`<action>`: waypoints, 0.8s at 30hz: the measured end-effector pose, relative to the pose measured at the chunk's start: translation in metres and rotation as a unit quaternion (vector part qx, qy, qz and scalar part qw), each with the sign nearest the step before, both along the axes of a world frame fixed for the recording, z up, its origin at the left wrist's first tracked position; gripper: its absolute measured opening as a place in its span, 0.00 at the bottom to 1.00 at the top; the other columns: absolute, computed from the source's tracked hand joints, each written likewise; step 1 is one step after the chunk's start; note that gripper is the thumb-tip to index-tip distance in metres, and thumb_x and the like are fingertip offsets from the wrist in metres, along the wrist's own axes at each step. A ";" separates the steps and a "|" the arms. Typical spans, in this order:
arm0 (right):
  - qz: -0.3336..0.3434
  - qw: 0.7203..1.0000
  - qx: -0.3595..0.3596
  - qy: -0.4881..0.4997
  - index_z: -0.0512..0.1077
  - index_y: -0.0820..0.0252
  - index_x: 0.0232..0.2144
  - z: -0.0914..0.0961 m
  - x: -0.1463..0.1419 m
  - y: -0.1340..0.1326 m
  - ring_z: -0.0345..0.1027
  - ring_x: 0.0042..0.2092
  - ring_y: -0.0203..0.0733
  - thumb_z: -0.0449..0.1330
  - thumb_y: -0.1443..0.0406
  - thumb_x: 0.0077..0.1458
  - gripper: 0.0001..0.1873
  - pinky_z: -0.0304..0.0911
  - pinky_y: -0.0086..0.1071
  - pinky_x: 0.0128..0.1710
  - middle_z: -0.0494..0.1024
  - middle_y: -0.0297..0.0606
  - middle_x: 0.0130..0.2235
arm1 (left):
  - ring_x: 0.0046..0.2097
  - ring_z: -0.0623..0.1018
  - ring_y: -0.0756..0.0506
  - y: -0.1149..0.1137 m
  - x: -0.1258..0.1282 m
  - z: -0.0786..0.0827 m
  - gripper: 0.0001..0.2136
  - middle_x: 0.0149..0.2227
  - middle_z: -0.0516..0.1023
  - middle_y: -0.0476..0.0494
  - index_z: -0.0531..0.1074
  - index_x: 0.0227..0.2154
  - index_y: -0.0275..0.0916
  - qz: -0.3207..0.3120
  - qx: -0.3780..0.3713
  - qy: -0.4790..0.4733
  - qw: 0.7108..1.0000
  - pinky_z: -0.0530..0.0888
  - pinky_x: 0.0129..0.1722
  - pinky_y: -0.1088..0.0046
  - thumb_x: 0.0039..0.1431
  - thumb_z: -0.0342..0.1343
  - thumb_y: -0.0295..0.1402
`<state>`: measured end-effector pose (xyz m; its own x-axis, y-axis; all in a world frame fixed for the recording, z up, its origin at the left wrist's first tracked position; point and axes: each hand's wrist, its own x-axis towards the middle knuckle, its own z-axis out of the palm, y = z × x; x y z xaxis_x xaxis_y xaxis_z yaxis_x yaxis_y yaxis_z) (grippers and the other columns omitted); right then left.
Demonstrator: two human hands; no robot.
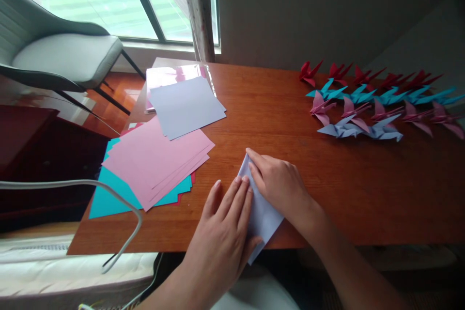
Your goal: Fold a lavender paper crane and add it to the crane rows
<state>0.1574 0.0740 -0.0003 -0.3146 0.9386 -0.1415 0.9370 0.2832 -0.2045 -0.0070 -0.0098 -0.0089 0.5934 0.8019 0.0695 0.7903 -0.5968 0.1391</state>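
A folded pale lavender paper point(262, 215) lies at the front edge of the wooden table point(276, 121), one corner hanging over it. My left hand point(223, 232) rests flat on the paper's left side, fingers stretched and close together. My right hand point(279, 181) presses down on the paper's upper part, fingertips at its top point. Both hands touch the paper and pin it to the table.
Stacks of square paper lie to the left: pink point(156, 160) over turquoise point(109, 198), and lavender point(187, 104) over a glossy sheet. Rows of folded paper cranes in red, turquoise, pink and lavender point(378, 99) fill the right side. A chair point(61, 53) stands by the window.
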 end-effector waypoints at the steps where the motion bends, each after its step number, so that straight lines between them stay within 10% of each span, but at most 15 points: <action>1: 0.005 1.000 0.001 -0.001 0.66 0.56 0.63 0.001 0.001 0.001 0.79 0.43 0.45 0.47 0.63 0.69 0.23 0.70 0.33 0.38 0.83 0.42 0.48 | 0.70 0.60 0.35 0.000 0.001 0.001 0.31 0.68 0.62 0.33 0.62 0.65 0.30 0.002 -0.001 0.001 1.000 0.42 0.69 0.54 0.69 0.44 0.49; 12: 0.047 0.998 0.006 -0.029 0.70 0.52 0.60 0.008 0.008 0.013 0.79 0.46 0.45 0.50 0.62 0.69 0.20 0.70 0.34 0.42 0.83 0.42 0.48 | 0.69 0.61 0.30 0.003 0.007 0.012 0.33 0.67 0.63 0.27 0.62 0.64 0.26 -0.010 -0.041 0.017 0.999 0.40 0.70 0.49 0.68 0.44 0.50; 24: 0.083 0.992 0.002 -0.095 0.78 0.58 0.35 0.037 -0.011 0.037 0.79 0.40 0.51 0.65 0.49 0.56 0.18 0.65 0.33 0.32 0.84 0.42 0.36 | 0.69 0.59 0.29 0.003 0.006 0.013 0.36 0.67 0.63 0.26 0.59 0.65 0.26 -0.018 -0.067 0.010 0.998 0.42 0.70 0.50 0.67 0.43 0.53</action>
